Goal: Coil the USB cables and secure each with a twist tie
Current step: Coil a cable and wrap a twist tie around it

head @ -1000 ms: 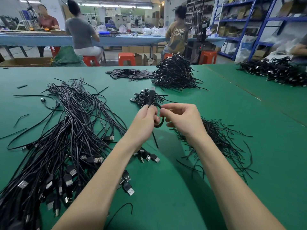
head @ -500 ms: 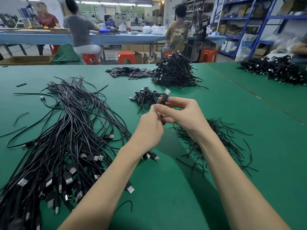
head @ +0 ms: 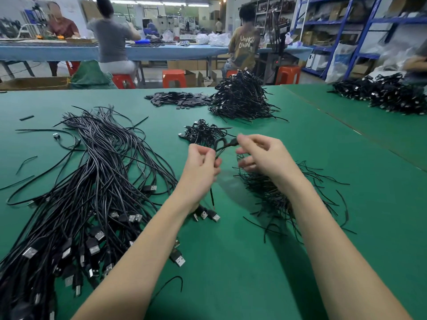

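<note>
Both hands work above the middle of the green counter (head: 231, 285). The left hand (head: 201, 167) has its fingers curled round a black cable (head: 223, 145); a tail of that cable hangs from below the hand toward the counter. The cable arcs up in a small loop from the left hand to the right hand (head: 265, 155), where the thumb and forefinger pinch its far end; the remaining fingers of the right hand are loosely spread and blurred.

A large bundle of loose cables (head: 92, 181) lies along the left side of the counter, its USB plugs pointing toward the near edge. A scatter of ties (head: 277, 195) lies under and beside the right forearm. A small pile of coiled cables (head: 203, 132) sits just beyond the hands. A larger heap (head: 240, 98) stands near the far edge, with a flat spread of black pieces (head: 178, 99) beside it. Another heap (head: 388, 93) lies at the far right corner.
</note>
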`<control>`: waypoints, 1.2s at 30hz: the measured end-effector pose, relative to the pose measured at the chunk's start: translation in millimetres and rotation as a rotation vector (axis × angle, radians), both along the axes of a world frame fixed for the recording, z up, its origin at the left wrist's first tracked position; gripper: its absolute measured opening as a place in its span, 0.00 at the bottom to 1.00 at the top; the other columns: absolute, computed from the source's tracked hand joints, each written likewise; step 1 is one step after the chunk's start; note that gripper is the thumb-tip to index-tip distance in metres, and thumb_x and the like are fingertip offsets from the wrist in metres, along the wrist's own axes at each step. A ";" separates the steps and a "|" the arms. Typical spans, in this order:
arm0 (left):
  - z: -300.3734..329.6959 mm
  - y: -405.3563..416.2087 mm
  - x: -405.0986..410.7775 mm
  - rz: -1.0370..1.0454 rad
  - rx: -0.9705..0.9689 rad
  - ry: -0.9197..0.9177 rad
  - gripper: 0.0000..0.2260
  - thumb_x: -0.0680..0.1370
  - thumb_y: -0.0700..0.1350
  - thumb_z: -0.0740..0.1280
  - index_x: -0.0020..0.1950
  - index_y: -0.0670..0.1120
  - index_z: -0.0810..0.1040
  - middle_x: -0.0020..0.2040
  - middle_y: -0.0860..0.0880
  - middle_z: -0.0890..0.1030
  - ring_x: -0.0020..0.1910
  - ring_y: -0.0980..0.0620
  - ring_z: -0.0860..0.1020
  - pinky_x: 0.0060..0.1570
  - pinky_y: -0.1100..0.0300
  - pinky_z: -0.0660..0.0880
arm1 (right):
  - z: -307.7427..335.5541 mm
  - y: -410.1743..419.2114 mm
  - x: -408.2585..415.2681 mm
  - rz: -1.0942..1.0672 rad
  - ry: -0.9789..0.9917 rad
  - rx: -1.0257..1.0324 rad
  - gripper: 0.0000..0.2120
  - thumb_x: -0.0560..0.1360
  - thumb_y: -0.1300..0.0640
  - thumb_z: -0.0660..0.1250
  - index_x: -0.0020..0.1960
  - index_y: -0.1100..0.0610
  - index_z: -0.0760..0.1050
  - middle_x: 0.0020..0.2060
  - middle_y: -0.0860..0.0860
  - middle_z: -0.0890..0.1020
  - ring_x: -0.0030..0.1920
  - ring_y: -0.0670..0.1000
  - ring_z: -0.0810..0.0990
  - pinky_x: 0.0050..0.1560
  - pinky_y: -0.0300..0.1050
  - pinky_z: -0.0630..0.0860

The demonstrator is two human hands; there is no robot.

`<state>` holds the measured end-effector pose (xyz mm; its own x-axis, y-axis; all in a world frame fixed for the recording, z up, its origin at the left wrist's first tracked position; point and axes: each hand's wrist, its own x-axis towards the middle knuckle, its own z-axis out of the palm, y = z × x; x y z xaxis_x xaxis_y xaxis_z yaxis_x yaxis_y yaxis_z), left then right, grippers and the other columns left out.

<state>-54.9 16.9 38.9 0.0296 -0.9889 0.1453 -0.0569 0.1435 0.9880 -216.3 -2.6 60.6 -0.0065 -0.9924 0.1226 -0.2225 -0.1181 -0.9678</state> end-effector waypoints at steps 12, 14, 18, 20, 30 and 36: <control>-2.5 -8.3 6.9 0.050 0.162 0.344 0.04 0.85 0.39 0.55 0.51 0.45 0.65 0.38 0.49 0.70 0.27 0.58 0.65 0.24 0.67 0.60 | -9.4 4.1 -12.0 -0.105 0.875 0.000 0.03 0.71 0.51 0.77 0.42 0.43 0.86 0.41 0.44 0.86 0.46 0.50 0.83 0.49 0.43 0.79; -3.9 -9.5 6.4 0.067 0.150 0.318 0.05 0.85 0.39 0.55 0.50 0.46 0.64 0.37 0.49 0.70 0.27 0.57 0.65 0.24 0.68 0.61 | -3.9 3.8 -11.4 -0.068 0.718 -0.011 0.01 0.70 0.49 0.78 0.41 0.42 0.87 0.39 0.40 0.86 0.44 0.42 0.82 0.48 0.40 0.78; -6.1 -9.7 6.3 0.078 0.143 0.273 0.05 0.85 0.40 0.55 0.49 0.47 0.64 0.38 0.49 0.71 0.27 0.58 0.65 0.24 0.68 0.62 | 0.2 3.5 -9.6 -0.124 0.485 -0.098 0.06 0.71 0.52 0.77 0.36 0.43 0.85 0.32 0.39 0.84 0.33 0.34 0.77 0.34 0.24 0.68; -6.6 -10.4 7.0 0.087 0.143 0.269 0.05 0.85 0.40 0.55 0.49 0.47 0.64 0.38 0.50 0.71 0.27 0.58 0.65 0.23 0.69 0.62 | 2.3 4.7 -10.3 -0.139 0.270 -0.101 0.04 0.71 0.53 0.77 0.38 0.46 0.87 0.31 0.40 0.83 0.33 0.36 0.77 0.36 0.25 0.71; -9.4 -12.8 8.7 0.078 0.158 0.241 0.04 0.84 0.41 0.55 0.50 0.47 0.65 0.38 0.50 0.72 0.28 0.58 0.66 0.24 0.68 0.63 | 12.5 5.3 -16.3 -0.167 -0.260 0.080 0.02 0.72 0.56 0.78 0.44 0.52 0.87 0.40 0.49 0.81 0.27 0.45 0.63 0.25 0.35 0.61; -10.9 -13.7 10.6 0.075 0.168 0.232 0.03 0.84 0.41 0.56 0.50 0.47 0.65 0.37 0.50 0.72 0.27 0.58 0.67 0.24 0.68 0.64 | 11.0 5.5 -12.6 -0.203 -0.185 0.051 0.01 0.73 0.55 0.78 0.44 0.51 0.87 0.41 0.49 0.81 0.28 0.45 0.66 0.27 0.35 0.64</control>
